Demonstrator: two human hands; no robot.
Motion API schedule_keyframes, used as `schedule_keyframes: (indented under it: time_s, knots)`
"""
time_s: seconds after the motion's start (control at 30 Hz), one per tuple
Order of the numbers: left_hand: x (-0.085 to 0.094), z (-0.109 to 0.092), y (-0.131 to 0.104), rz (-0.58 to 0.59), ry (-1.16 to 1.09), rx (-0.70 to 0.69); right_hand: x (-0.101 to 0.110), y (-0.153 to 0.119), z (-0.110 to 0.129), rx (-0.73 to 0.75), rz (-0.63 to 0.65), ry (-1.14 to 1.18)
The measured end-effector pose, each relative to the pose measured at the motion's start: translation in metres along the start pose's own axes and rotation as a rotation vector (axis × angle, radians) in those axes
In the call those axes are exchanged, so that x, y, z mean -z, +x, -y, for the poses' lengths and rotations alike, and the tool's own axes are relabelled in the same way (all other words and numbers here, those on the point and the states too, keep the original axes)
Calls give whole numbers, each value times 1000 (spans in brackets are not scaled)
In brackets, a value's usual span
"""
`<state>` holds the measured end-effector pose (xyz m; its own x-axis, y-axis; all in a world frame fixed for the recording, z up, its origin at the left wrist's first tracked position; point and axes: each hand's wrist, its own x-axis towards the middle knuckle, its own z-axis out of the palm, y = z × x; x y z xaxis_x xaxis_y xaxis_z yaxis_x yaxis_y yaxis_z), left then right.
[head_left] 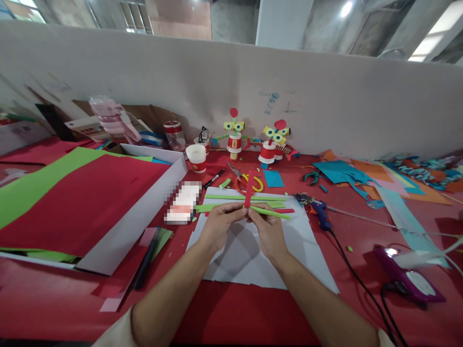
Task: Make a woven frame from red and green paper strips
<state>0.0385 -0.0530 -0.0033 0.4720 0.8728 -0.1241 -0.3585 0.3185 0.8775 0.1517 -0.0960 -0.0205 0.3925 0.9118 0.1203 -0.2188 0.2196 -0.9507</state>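
Open box (pixel 137 212) of red and green paper at left, left hand (pixel 219 222) and right hand (pixel 266 231) pinching crossed red strip (pixel 249 189) and green strip (pixel 271 212) over white sheet (pixel 246 255) mid-surface, glue gun (pixel 320 212) just right

Paper sheet (pixel 249 260) centre of counter (pixel 253 313); box (pixel 137 212) at 9 o'clock, glue gun (pixel 320 212) at 3, scissors (pixel 246 179) at 12.

Bright overhead light, soft shadows below the arms, wide-angle bending at edges.
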Motion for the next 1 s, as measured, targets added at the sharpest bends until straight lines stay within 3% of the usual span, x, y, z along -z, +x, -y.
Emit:
schedule_keyframes:
  time_s: [0.33,0.6,0.77,1.0]
  knots:
    - [7,0,6,-50,-141,142,8,4,-1,4,142,30]
    - [8,-8,8,-13,-196,217,26,19,11,120,394,-124]
    - [10,-3,6,81,-107,178,30,22,7,84,353,-161]
    - [8,1,5,48,-66,87,25,18,6,104,322,-197]
